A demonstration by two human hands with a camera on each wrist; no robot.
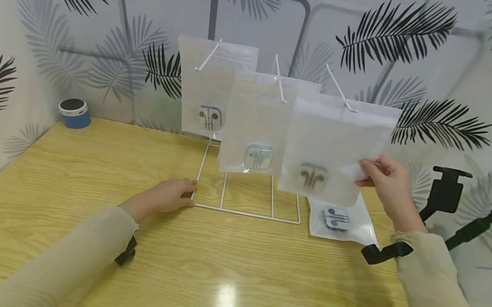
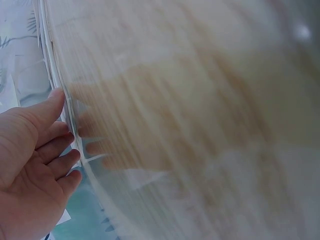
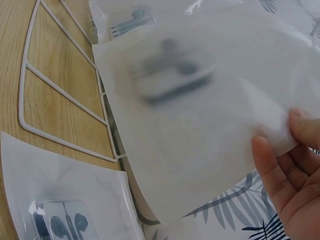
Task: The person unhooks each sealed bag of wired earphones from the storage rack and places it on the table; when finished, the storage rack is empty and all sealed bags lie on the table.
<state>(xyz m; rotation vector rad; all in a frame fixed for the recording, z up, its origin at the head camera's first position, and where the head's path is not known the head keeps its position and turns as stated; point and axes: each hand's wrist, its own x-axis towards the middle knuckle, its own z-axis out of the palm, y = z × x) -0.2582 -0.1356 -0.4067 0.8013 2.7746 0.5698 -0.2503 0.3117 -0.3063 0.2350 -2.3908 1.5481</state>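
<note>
A white wire display rack (image 1: 244, 213) stands on the table, with three hooks reaching forward at its top. My left hand (image 1: 169, 195) holds the front left corner of its base; in the left wrist view the thumb and fingers (image 2: 59, 162) lie along a wire. My right hand (image 1: 387, 186) pinches the right edge of a frosted plastic bag (image 1: 337, 140) at the right hook (image 1: 341, 89), with earphones (image 1: 312, 177) showing through. Two similar bags hang at the middle hook (image 1: 280, 82) and left hook (image 1: 209, 56), each with a boxed pair of earphones.
Another bag (image 1: 361, 225) of earphones lies on the table right of the rack base. A small blue round speaker (image 1: 75, 114) sits at the far left corner. Dark stand arms (image 1: 448, 192) rise at the right. A leaf-patterned backdrop (image 1: 265, 14) is behind the rack.
</note>
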